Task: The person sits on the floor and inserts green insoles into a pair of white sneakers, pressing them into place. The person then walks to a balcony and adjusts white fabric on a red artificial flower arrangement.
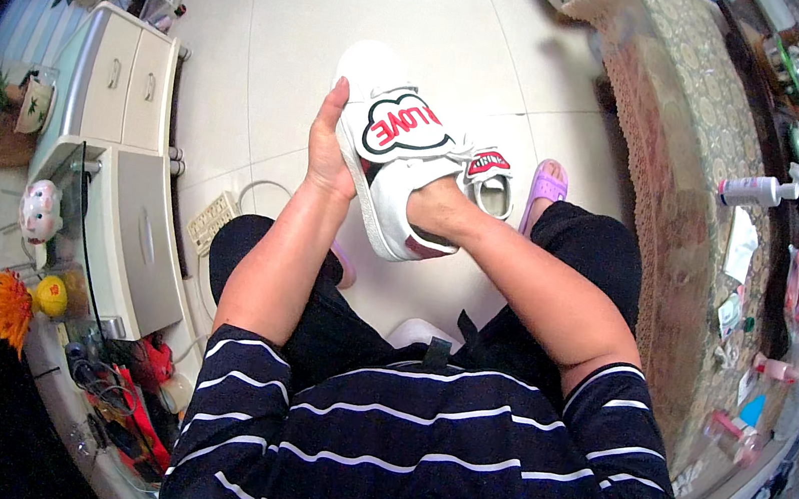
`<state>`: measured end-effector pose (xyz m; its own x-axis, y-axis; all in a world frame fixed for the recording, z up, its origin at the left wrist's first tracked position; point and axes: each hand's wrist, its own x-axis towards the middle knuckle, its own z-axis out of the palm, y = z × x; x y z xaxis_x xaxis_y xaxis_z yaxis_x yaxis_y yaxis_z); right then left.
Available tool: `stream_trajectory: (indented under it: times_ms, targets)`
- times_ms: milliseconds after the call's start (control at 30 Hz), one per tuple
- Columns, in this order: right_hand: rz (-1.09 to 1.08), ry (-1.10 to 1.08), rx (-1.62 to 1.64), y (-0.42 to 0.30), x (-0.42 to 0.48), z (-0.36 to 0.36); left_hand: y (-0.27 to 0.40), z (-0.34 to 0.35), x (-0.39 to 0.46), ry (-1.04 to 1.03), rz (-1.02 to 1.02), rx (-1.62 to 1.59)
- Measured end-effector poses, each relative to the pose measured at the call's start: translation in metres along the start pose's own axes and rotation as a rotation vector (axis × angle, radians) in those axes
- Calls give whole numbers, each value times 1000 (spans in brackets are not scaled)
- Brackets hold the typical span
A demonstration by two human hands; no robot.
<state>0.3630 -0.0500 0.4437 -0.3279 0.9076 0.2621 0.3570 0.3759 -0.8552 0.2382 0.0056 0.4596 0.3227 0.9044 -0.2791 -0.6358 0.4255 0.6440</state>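
Note:
A white sneaker (410, 168) hangs above the floor between my knees, its toe pointing away from me. It has a wide strap with a black-outlined cloud patch (402, 127) and red lettering, plus a dark red heel patch. My left hand (328, 145) grips the sneaker's left side, with the thumb along its upper edge. Through the ankle opening goes my right hand (439, 205); its fingers are hidden inside the shoe. Just beyond the right wrist, a second white shoe (493, 182) with a red patch is partly covered; what supports it is unclear.
Purple slippers (548, 186) are on my feet. At left, a power strip (214, 221) with a cable lies by a cream cabinet (125, 92). On the right, a table with a patterned cloth (689, 121) holds a pump bottle (755, 192) and other small items.

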Motion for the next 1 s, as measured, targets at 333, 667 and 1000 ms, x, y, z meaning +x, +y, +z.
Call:
stream_trajectory:
  times_ms: [333, 667, 1000]
  targets:
    - [28, 33, 154, 1, -1, -2, -3, -15, 7, -24, -60, -7]
    - [-97, 119, -286, 12, 1, 14, -13, -17, 8, 78, -51, 103]
    - [-59, 105, -260, 15, 2, 14, -13, -14, 7, 76, -47, 13]
